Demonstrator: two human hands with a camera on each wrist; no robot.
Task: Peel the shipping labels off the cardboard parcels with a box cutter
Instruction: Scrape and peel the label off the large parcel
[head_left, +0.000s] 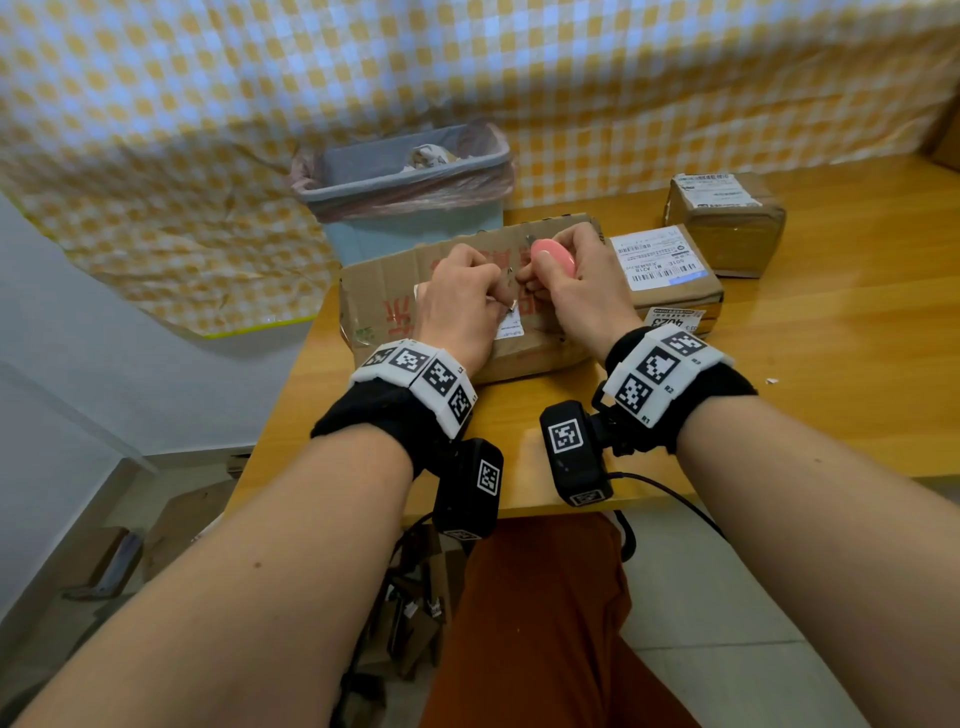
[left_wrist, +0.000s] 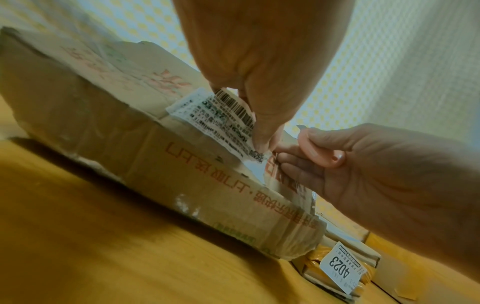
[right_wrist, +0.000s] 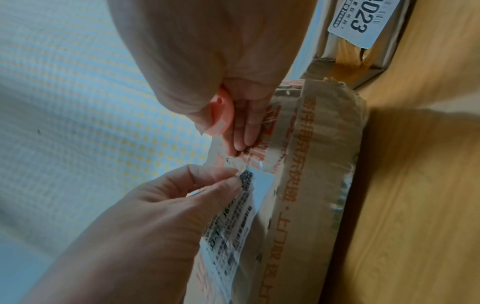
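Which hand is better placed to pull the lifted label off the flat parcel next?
Left. The left hand already pinches the shipping label, part lifted off the flat parcel. The right hand is wrapped round the pink box cutter.

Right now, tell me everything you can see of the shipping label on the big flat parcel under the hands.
The shipping label is white paper printed with a barcode, dense small text and a small square code near one corner. It sits on the top face of the flat cardboard parcel, near its front edge. It is partly peeled: the left hand pinches the lifted, curling edge, and the rest looks stuck down. The right hand, gripping the pink box cutter, is close beside the lifted corner; blade contact cannot be seen.
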